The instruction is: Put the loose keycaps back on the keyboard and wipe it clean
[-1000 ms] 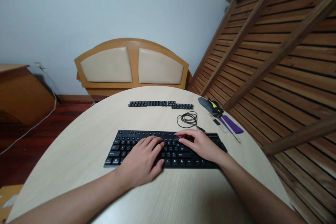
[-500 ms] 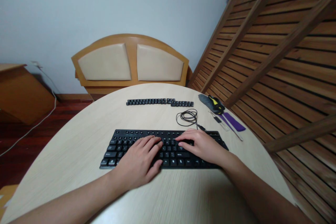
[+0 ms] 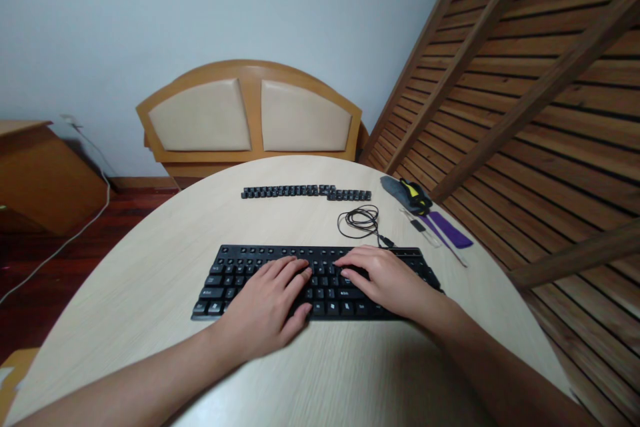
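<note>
A black keyboard point(image 3: 333, 293) lies flat on the table in front of me, long side towards me. My left hand point(image 3: 273, 300) rests over its middle-left keys, fingers stretched out and thumb apart near the front edge. On the right half lies my right hand point(image 3: 387, 277), its index finger and thumb apart over the keys and its other fingers partly hidden. Neither hand shows anything held. Beyond the keyboard, loose black keycaps point(image 3: 280, 191) form a long row. A coiled black cable point(image 3: 361, 219) with a plug sits between that row and the keyboard.
On the right of the round table point(image 3: 165, 247) are a grey item point(image 3: 393, 188), a black-and-yellow tool point(image 3: 416, 196), a purple strip point(image 3: 450, 229) and a thin rod point(image 3: 447, 243). A slatted wooden panel point(image 3: 500, 107) leans close on the right. A headboard point(image 3: 256, 117) stands behind.
The whole view has shifted very slightly. Both hands keep almost the same place on the keyboard, and the keycaps and tools lie as before.
</note>
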`<state>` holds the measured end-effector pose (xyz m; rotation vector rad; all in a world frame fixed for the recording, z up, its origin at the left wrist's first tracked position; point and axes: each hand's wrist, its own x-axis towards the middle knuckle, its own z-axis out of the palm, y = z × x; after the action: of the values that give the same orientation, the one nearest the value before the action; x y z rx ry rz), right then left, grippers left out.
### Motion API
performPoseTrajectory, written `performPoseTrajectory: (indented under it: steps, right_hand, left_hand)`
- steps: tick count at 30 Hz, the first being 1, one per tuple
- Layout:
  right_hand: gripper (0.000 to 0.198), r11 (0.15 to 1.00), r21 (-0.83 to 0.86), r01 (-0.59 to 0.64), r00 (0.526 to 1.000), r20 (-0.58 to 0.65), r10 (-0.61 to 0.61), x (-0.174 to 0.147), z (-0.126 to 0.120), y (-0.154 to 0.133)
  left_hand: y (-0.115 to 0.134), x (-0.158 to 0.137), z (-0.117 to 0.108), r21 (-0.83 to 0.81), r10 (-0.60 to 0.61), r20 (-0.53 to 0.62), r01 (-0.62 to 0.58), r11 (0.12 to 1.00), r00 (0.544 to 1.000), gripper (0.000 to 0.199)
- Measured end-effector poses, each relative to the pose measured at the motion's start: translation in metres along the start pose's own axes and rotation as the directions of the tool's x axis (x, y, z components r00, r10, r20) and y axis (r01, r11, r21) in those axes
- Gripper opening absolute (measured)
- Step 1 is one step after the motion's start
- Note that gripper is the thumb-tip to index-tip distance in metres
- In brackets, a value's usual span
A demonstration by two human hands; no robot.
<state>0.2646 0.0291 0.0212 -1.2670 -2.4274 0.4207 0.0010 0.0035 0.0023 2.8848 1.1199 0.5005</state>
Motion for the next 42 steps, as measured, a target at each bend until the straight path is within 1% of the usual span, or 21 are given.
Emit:
performPoseTrajectory:
  steps: [5,13,18,22,26,29,35,37,42]
  right_hand:
    - [0.021,0.999,0.039,-0.021,0.999,-0.025,0.022,0.000,0.000,0.003]
    - [0.021,0.999,-0.020,0.035,0.999,0.010,-0.035,0.000,-0.002,-0.002]
    - [0.021,0.999,-0.027,0.047,0.999,0.018,-0.047,-0.001,-0.002,-0.003]
    - [0.021,0.999,-0.027,0.027,0.999,0.019,-0.027,0.000,-0.003,-0.003]
    - [0.014,0.999,-0.036,-0.008,1.000,-0.006,0.008,0.000,-0.003,-0.005]
    - [0.012,0.997,-0.074,0.005,1.000,0.025,-0.003,0.000,-0.003,-0.008]
    - [0.010,0.983,-0.165,0.076,0.993,0.102,-0.060,0.001,-0.006,-0.011]
    - [0.011,0.983,-0.173,0.068,0.993,0.102,-0.051,0.002,-0.006,-0.012]
    - [0.012,0.973,-0.232,-0.011,0.996,0.088,0.032,0.004,-0.001,-0.017]
  left_hand:
    - [0.000,0.000,-0.001,-0.008,-0.004,-0.014,0.004,1.000,1.000,0.041]
    - [0.000,0.000,-0.001,0.018,-0.004,0.004,0.004,1.000,1.000,0.042]
    - [0.001,0.001,-0.002,0.011,0.003,-0.003,-0.003,1.000,1.000,0.040]
    - [0.000,0.001,-0.002,0.012,0.004,0.006,-0.004,1.000,1.000,0.041]
    - [0.000,0.001,-0.001,0.011,0.002,0.008,-0.002,1.000,1.000,0.042]
    - [0.000,0.001,-0.001,0.008,0.004,-0.004,-0.004,1.000,1.000,0.042]
    - [0.001,0.001,-0.001,0.018,0.012,0.005,-0.012,1.000,1.000,0.042]
    - [0.000,0.001,-0.001,0.019,0.009,0.005,-0.009,1.000,1.000,0.042]
    - [0.000,0.001,0.000,0.021,0.008,0.009,-0.008,1.000,1.000,0.043]
